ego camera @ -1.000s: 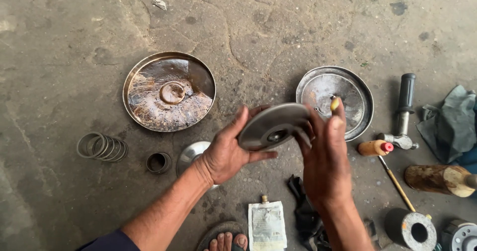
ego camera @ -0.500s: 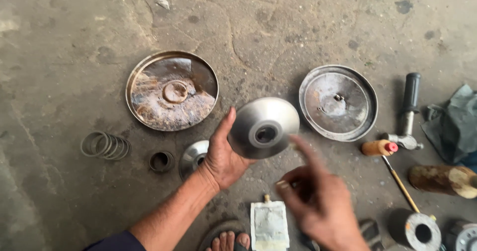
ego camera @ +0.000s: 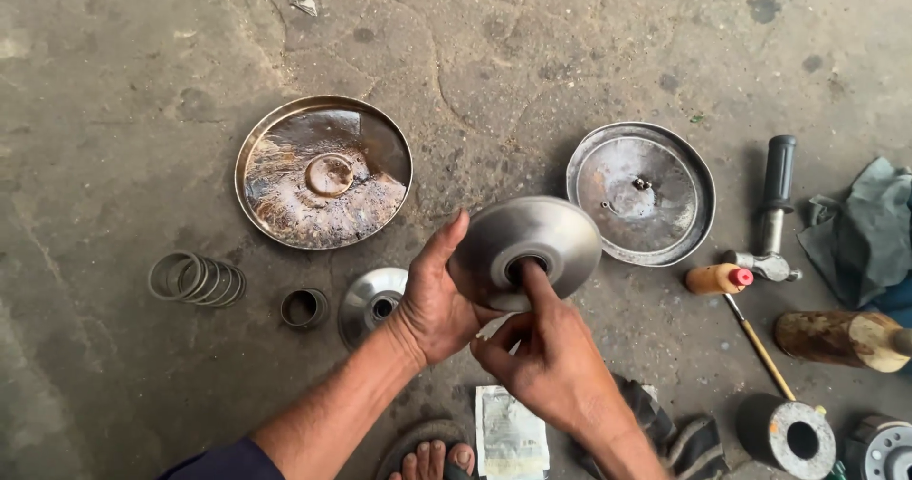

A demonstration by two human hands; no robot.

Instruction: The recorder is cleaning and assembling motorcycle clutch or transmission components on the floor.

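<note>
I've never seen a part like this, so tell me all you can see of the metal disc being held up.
The metal disc is a round, cone-like dish of dull grey metal with a dark central hole. It is held tilted above the concrete floor. The left hand grips its edge from the left, and the right hand pokes its forefinger into the hole.

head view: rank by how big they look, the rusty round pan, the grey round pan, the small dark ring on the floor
1. rusty round pan, largest, though only slightly.
2. grey round pan, close behind; both lie on the floor at a similar distance.
3. small dark ring, clearly smallest.

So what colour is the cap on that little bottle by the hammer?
Red, on an orange-brown small bottle; the head view shows it.
</note>
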